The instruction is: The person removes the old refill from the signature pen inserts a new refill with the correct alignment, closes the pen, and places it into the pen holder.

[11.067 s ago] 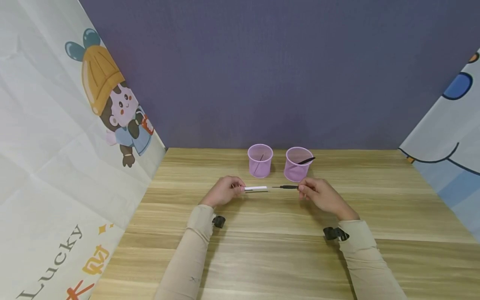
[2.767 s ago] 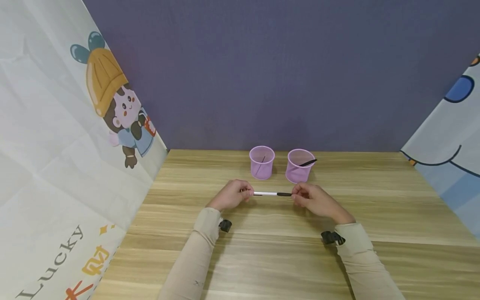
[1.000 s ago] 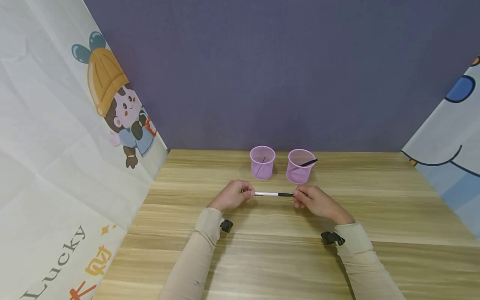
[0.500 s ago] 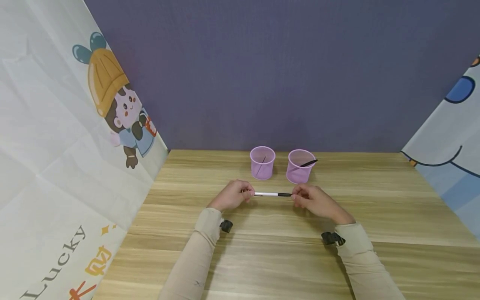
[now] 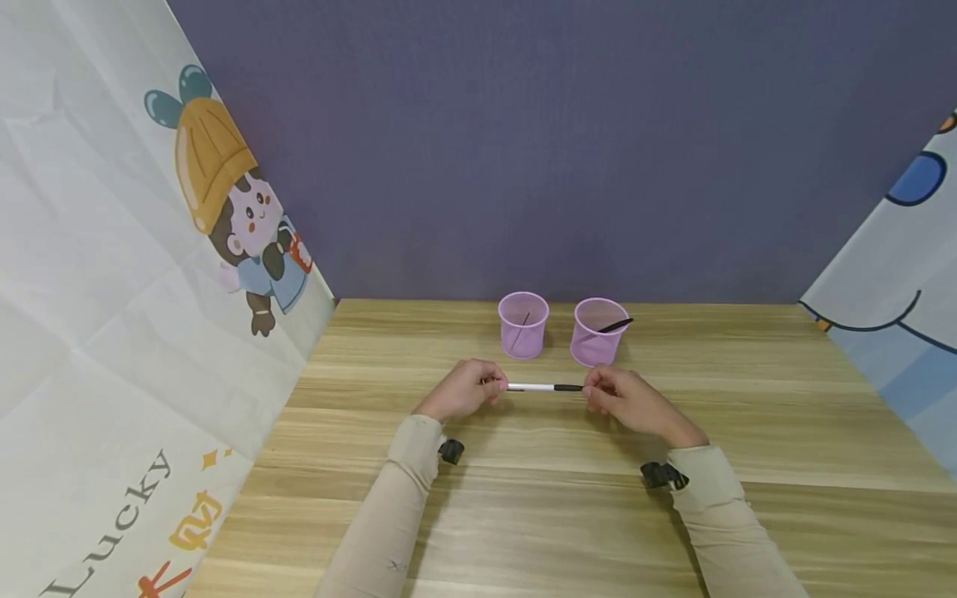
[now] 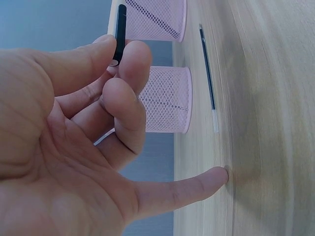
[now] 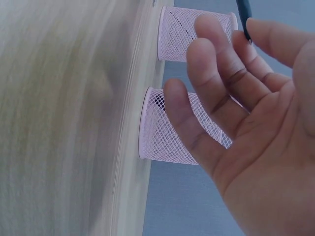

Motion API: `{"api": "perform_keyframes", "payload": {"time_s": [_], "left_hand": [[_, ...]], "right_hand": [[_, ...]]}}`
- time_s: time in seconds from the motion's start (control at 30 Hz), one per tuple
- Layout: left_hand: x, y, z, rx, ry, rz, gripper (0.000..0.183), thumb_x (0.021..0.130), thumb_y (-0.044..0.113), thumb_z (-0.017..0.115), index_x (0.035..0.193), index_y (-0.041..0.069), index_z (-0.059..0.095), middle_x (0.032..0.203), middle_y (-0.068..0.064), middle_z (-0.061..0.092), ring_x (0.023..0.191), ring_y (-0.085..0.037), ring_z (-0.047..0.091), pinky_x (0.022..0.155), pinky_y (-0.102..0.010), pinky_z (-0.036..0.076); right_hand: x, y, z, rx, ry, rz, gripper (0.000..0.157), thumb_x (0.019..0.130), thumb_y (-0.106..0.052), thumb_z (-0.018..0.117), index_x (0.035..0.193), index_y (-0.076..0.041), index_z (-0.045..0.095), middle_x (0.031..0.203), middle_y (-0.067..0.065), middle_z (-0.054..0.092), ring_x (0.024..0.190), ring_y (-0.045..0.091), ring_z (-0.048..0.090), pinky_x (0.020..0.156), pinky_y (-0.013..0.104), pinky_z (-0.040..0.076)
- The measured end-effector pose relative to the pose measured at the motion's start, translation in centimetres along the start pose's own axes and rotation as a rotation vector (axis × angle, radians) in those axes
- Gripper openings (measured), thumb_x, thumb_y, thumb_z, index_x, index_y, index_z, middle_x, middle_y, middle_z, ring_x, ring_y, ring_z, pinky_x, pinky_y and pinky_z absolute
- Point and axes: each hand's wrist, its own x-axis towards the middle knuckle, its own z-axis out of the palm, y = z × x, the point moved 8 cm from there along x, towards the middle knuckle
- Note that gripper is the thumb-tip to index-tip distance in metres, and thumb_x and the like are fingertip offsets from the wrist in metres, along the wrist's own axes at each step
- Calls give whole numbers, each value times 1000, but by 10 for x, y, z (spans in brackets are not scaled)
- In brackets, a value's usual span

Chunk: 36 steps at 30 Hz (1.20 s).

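A pen [image 5: 531, 387] with a white barrel and a black front section lies level between my hands, just above the table. My left hand [image 5: 465, 389] pinches its clip end between thumb and forefinger; the left wrist view shows the black clip [image 6: 120, 34]. At the other end, my right hand [image 5: 628, 403] pinches the black tip [image 7: 244, 19] with thumb and forefinger, its other fingers loosely bent. A dark pen refill [image 6: 208, 73] with a pale end lies on the table below the pen. The left little finger touches the tabletop.
Behind the hands stand two pink mesh cups. The left cup [image 5: 522, 340] holds a thin dark stick; out of the right cup [image 5: 593, 347] leans a black pen-like piece [image 5: 615, 325]. A dark partition [image 5: 568, 149] rises at the back edge of the wooden table [image 5: 523, 515].
About eleven seconds ago the white barrel and black front section were apart; now they meet as one pen. Over the last second the right fingers shift slightly on the tip.
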Motion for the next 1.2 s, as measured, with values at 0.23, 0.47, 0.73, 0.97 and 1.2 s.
{"api": "perform_keyframes", "payload": {"time_s": [0.23, 0.47, 0.73, 0.97, 1.2], "left_hand": [[0, -1, 0, 2, 5, 6, 17, 103, 13, 60, 103, 1, 72, 75, -1, 66, 73, -19, 63, 65, -25, 51], [1, 0, 0, 10, 7, 10, 17, 103, 13, 59, 103, 2, 72, 75, 0, 66, 70, -13, 59, 65, -25, 51], [0, 0, 0, 7, 7, 11, 17, 102, 13, 60, 102, 3, 73, 74, 0, 66, 68, -11, 58, 64, -24, 50], [1, -1, 1, 6, 7, 16, 17, 103, 13, 60, 103, 1, 72, 75, -1, 66, 68, -11, 58, 64, -25, 50], [0, -1, 0, -12, -1, 1, 17, 103, 13, 59, 104, 2, 72, 76, -2, 66, 72, -16, 61, 66, -26, 52]], "right_hand": [[0, -1, 0, -15, 3, -12, 18, 105, -16, 57, 100, 0, 63, 80, 10, 67, 69, 20, 62, 60, 25, 51], [1, -2, -1, -49, 27, -52, 18, 106, -13, 55, 93, -4, 64, 75, 4, 63, 66, 12, 56, 59, 24, 47], [1, -3, -1, -70, 33, -72, 24, 107, -15, 54, 86, -10, 65, 72, 2, 63, 65, 8, 54, 60, 24, 46], [3, -2, 0, -93, 34, -81, 28, 107, -16, 53, 83, -10, 65, 71, -1, 62, 64, 5, 54, 60, 24, 47], [3, -2, -1, -94, 34, -74, 29, 108, -16, 52, 82, -10, 64, 70, -1, 61, 63, 5, 53, 60, 24, 47]]}}
